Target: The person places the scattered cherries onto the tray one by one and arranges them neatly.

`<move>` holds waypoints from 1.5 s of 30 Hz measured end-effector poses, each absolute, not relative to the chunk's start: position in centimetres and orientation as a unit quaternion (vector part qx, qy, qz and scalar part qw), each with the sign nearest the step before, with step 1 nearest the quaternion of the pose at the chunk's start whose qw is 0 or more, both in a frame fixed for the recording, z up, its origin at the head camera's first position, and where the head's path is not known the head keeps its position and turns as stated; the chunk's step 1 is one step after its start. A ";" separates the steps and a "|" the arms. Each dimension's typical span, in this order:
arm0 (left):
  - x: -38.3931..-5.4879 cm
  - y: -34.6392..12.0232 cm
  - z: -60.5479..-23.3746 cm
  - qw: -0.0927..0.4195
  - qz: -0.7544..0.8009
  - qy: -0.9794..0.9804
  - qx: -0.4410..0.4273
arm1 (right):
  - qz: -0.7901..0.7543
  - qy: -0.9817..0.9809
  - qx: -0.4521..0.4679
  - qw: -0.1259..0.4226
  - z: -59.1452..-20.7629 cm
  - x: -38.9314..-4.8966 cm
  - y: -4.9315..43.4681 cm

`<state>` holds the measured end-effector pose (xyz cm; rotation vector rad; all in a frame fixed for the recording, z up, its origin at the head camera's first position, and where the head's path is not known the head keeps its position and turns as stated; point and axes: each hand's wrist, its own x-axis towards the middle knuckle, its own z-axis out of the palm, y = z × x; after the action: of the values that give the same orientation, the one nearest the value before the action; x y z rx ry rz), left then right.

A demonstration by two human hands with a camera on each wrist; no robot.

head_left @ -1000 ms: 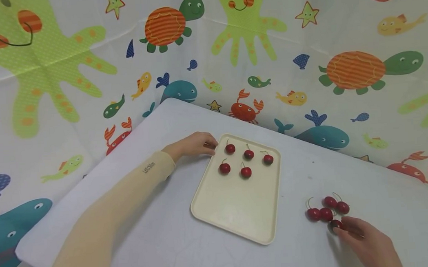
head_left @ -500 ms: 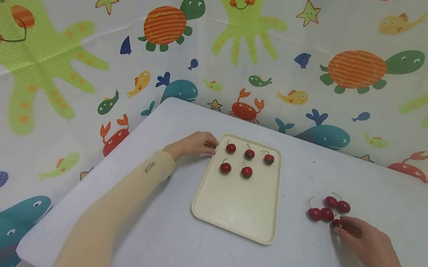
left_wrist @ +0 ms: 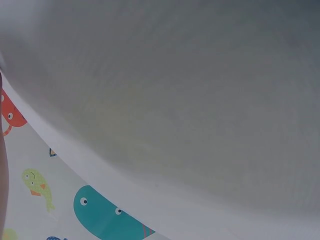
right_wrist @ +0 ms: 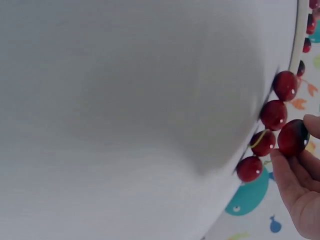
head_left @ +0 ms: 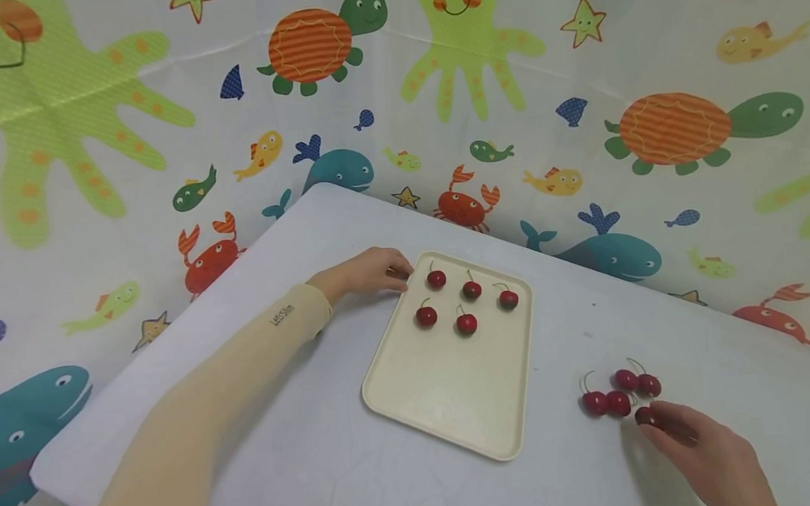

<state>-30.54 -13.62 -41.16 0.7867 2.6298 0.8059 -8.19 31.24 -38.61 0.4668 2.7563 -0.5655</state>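
Observation:
My right hand (head_left: 716, 451) pinches a dark red cherry (head_left: 645, 416) between thumb and fingers. In the right wrist view this cherry (right_wrist: 293, 137) appears close to the lens, in front of several others. Beside it on the table lies a small group of cherries (head_left: 618, 403) with stems. My left hand (head_left: 371, 272) holds the upper left edge of a cream rectangular tray (head_left: 448, 390), its fingers bent at the rim. Several cherries (head_left: 467, 324) stand in two rows at the tray's far end. The left wrist view shows mostly tabletop, with only a sliver of skin at its left edge.
A white table (head_left: 306, 460) bears the tray and the loose cherries. Behind it hangs a curtain (head_left: 394, 68) printed with sea animals, meeting in a corner beyond the table's far edges. The beige left sleeve (head_left: 198, 405) stretches across the table's left side.
My right hand has shifted slightly right and up with the pinched cherry, which now sits a little apart from the group. My left hand and the tray stay in place.

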 end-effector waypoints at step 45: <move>-30.5 -13.6 -41.2 0.142 0.288 0.909 0.267 | -0.263 0.964 -0.029 0.010 -35.4 -14.6 21.0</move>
<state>-30.47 -13.59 -41.17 0.7716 2.6228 0.8314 -14.63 20.97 -35.43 -0.0890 3.0096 -0.8216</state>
